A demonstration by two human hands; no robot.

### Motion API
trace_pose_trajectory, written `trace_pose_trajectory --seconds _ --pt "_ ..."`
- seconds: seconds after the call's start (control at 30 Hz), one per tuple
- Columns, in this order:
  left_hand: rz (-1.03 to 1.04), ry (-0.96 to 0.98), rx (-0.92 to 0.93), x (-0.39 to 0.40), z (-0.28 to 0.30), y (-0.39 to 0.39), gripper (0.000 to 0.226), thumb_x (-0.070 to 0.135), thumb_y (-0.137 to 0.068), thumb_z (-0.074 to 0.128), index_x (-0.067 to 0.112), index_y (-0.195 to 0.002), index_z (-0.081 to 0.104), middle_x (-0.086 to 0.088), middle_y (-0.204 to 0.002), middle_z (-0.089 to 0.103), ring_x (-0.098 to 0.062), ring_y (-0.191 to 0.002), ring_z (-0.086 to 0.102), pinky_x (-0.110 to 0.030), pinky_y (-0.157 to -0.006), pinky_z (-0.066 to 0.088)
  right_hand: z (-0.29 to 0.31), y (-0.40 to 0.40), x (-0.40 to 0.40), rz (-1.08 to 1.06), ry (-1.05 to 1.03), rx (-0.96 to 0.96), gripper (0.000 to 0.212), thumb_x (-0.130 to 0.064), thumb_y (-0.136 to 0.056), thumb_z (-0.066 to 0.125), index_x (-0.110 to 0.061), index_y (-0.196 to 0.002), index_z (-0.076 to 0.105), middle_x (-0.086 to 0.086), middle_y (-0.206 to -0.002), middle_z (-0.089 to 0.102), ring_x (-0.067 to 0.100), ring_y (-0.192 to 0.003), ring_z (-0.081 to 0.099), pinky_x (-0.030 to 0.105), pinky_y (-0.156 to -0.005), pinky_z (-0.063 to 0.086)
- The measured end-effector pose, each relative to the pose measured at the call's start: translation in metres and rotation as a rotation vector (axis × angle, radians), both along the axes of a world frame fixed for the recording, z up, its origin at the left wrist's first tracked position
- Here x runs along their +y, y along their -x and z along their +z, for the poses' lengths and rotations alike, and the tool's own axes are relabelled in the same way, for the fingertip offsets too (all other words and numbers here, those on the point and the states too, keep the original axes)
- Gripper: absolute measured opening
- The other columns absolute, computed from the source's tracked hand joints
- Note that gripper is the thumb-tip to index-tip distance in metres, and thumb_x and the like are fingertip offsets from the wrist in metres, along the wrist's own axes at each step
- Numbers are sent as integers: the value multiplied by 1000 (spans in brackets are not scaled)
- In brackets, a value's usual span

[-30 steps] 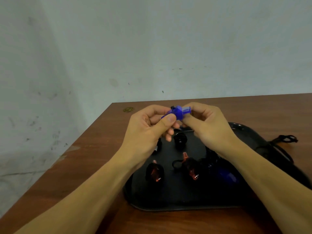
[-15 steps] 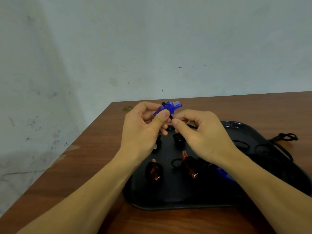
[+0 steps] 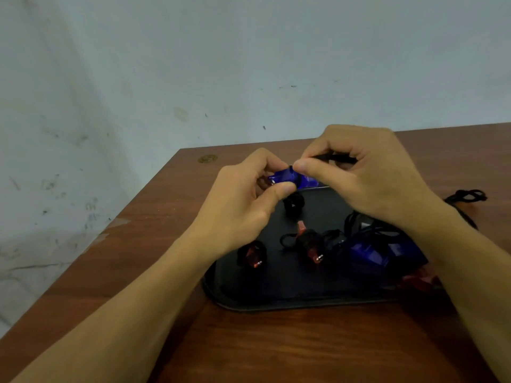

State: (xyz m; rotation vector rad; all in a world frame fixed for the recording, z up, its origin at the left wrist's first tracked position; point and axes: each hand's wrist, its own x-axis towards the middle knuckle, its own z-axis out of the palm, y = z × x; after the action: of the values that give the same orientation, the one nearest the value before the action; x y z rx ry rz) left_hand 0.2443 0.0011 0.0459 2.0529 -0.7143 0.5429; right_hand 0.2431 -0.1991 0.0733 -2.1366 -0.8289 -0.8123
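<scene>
Now left hand [image 3: 243,208] fingers [image 3: 279,189] pinch the blue whistle [image 3: 287,178] (over the tray [image 3: 276,288]), right hand [image 3: 367,178] pinching its cord [image 3: 338,158].

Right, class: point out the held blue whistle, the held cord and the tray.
blue whistle [image 3: 283,176]: head view, top face.
cord [image 3: 338,158]: head view, visible middle stretch.
tray [image 3: 276,302]: head view, near rim.

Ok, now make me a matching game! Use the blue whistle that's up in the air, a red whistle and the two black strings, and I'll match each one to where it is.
Things:
1. raised blue whistle
2. left red whistle
3. thin cord
4. looped cord

Places:
A. on the table, right of the tray
B. pinched by the right hand
C. lying on the tray
D. gripped by the left hand

Pairs: 1-D, 2-C, 3-B, 4-A.
</scene>
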Motion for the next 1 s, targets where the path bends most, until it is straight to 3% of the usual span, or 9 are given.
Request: trace_pose_trajectory --seconds 0.17,0.27,0.37,0.43,0.5,0.57,0.7,0.87,1.0 --pt "-183 -33 12 -3 0 10 14 18 -92 64 15 -105 58 9 -90 66 -16 -72 67 -35 -69 56 -4 -1 -3 132 -184 154 11 -23 -88 74 -13 -84 76 -1 -74 73 14 -70 68 25 -67 53" --pt "-287 115 94 -6 -2 11 12 11 -92 63 16 -100 56 -6 -87 71 -19 -73 68 -30 -72 57 -5 -3 -3 222 -316 292 17 -31 -86 75 -16 -78 75 8 -73 71 21 -65 63 30 -66 52" --pt "-336 195 133 -6 -1 14 11 6 -92 62 10 -99 54 -13 -87 73 -21 -73 70 -29 -71 57 -8 -3 0 310 -440 478 22 -36 -84 76 -18 -72 71 10 -68 63 14 -59 57 22 -57 49" --pt "-362 247 138 -6 -1 15 10 5 -92 61 8 -99 54 -12 -88 75 -21 -72 70 -28 -70 57 -10 -3 3 328 -506 606 26 -39 -80 72 -17 -68 68 2 -61 57 7 -49 47 16 -45 36" --pt "-386 324 151 -6 1 16 10 4 -91 59 8 -98 53 -9 -86 76 -21 -72 70 -29 -69 57 -12 -4 6 339 -533 664 27 -43 -78 70 -22 -60 67 -3 -57 50 6 -47 37 18 -43 23" --pt "-400 387 164 -6 2 14 9 4 -91 58 8 -98 54 -8 -84 75 -22 -72 70 -30 -69 57 -13 -4 8 348 -572 687 26 -41 -77 68 -22 -59 68 -6 -53 47 5 -45 32 19 -43 19" --pt "-371 509 184 -7 0 11 10 2 -89 59 6 -98 54 -9 -81 75 -20 -70 70 -28 -66 56 -19 -6 13 305 -586 676 23 -27 -92 63 -8 -81 68 -7 -54 50 8 -49 29 18 -43 19" --pt "-330 608 223 -9 0 10 11 5 -88 59 4 -98 56 -9 -79 75 -19 -70 70 -26 -65 56 -22 -3 21 258 -602 657 24 -18 -101 55 0 -92 67 -9 -56 53 3 -43 29 18 -40 21" --pt "-349 721 300 -9 2 10 16 4 -90 65 -2 -101 55 -14 -79 74 -24 -71 70 -27 -66 56 -24 1 27 299 -627 652 22 -18 -101 55 -19 -84 70 -12 -56 56 1 -42 33 15 -41 25"
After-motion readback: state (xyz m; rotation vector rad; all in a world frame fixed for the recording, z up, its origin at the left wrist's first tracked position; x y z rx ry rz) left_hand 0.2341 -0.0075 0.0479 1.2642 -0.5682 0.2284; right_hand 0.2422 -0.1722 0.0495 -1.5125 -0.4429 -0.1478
